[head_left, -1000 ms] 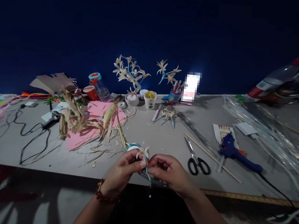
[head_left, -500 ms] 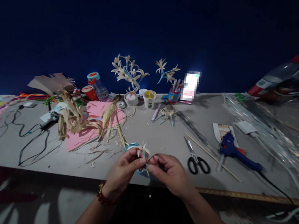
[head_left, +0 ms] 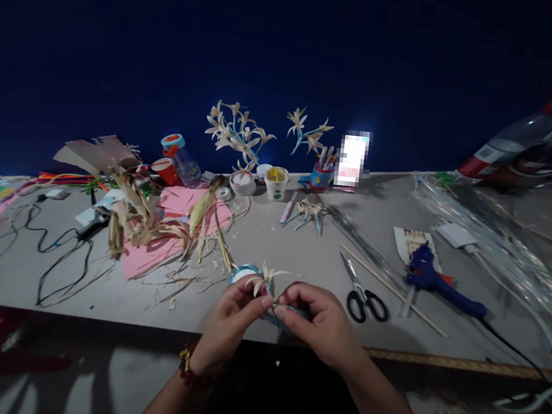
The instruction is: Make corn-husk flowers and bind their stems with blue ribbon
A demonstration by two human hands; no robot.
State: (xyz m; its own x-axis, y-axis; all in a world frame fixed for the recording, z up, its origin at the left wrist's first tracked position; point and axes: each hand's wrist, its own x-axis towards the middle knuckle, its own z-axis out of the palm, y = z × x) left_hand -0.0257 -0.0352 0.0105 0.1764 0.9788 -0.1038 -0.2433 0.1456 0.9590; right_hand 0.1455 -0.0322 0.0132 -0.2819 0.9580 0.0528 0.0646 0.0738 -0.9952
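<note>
My left hand (head_left: 232, 315) and my right hand (head_left: 318, 320) meet at the near edge of the grey table (head_left: 301, 248), fingers pinched together. Between them they hold a small pale husk flower (head_left: 266, 277) with a thin stem wrapped in blue tape. A roll of blue tape (head_left: 241, 273) lies on the table just behind my left hand. A beaded bracelet (head_left: 186, 362) sits on my left wrist.
Black-handled scissors (head_left: 362, 295) and a blue glue gun (head_left: 432, 282) lie to the right, with a wooden stick (head_left: 395, 291) between them. Dry corn husks (head_left: 152, 221) on pink paper sit left. Finished husk flowers (head_left: 239, 132), cups and jars line the back. Black cables (head_left: 57, 244) trail at left.
Both hands have stayed at the table edge, twisting slightly; the flower has turned and tipped a little to the right between my fingers.
</note>
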